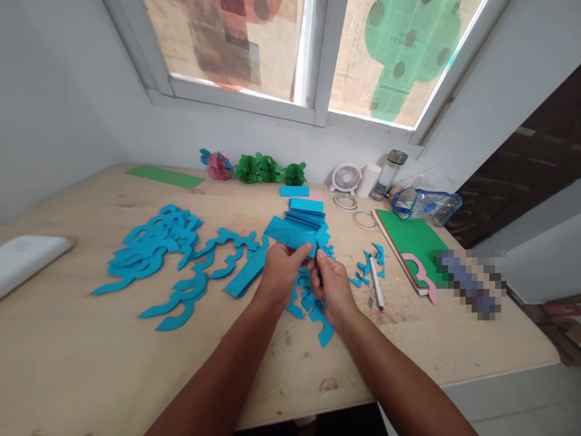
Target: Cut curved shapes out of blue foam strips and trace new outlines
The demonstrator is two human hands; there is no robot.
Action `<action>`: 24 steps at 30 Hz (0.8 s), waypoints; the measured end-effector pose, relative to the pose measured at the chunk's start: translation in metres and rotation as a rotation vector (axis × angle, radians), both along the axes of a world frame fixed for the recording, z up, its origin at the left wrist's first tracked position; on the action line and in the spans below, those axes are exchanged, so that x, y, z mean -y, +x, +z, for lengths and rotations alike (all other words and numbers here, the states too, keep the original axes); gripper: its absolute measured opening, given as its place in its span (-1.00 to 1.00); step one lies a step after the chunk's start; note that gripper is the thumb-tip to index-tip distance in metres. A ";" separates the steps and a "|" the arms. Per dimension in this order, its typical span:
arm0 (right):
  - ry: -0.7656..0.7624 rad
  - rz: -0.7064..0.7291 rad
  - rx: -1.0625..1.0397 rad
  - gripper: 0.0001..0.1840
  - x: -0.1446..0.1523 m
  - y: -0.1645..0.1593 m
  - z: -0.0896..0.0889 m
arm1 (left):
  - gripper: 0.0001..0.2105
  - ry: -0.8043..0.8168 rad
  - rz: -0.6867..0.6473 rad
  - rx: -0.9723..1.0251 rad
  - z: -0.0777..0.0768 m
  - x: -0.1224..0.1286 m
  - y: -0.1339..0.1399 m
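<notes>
My left hand (282,266) is closed on a folded piece of blue paper (297,237), its thumb on top. Right beside it, my right hand (333,281) is wrapped round what looks like a small pair of scissors; only a bit of dark handle (319,276) shows, at the paper's near right edge. Blue scraps (324,330) lie beneath both hands. A stack of blue paper strips (305,218) sits just beyond them, and a long folded blue strip (245,275) is left of my left hand. Wavy cut blue pieces (147,242) are heaped farther left.
A white pen (376,281) lies at right among scraps. Beyond it are green sheets (411,242) with a pink cutout (420,275), a clear pouch (426,206), a bottle (388,175) and a small fan (346,178). Green paper ornaments (267,169) line the wall.
</notes>
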State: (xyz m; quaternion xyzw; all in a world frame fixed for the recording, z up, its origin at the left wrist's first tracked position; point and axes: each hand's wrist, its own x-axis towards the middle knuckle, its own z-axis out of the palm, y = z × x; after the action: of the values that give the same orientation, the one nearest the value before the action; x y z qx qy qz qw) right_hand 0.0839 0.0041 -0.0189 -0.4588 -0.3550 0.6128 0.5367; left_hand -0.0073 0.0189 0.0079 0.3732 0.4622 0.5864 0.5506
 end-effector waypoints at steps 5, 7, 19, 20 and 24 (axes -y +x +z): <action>-0.014 0.005 0.010 -0.44 0.000 0.001 0.001 | -0.73 -0.003 -0.011 -0.023 0.002 0.000 0.000; -0.016 0.006 0.015 -0.44 0.000 0.001 0.002 | -0.74 0.001 -0.014 -0.010 0.001 -0.001 0.000; -0.037 0.031 0.032 -0.47 0.000 0.002 0.003 | -0.72 0.002 -0.114 -0.036 0.001 -0.002 -0.009; -0.036 0.030 0.034 -0.47 0.000 0.002 0.003 | -0.71 0.007 -0.123 -0.040 0.001 -0.003 -0.010; -0.032 0.034 0.039 -0.47 0.000 0.002 0.003 | -0.71 0.002 -0.131 -0.036 -0.002 -0.005 -0.010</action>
State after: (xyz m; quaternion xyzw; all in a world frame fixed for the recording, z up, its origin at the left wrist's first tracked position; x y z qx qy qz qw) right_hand 0.0859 0.0041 -0.0161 -0.4731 -0.3633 0.6184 0.5116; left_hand -0.0174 0.0241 0.0060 0.4136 0.4458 0.5428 0.5792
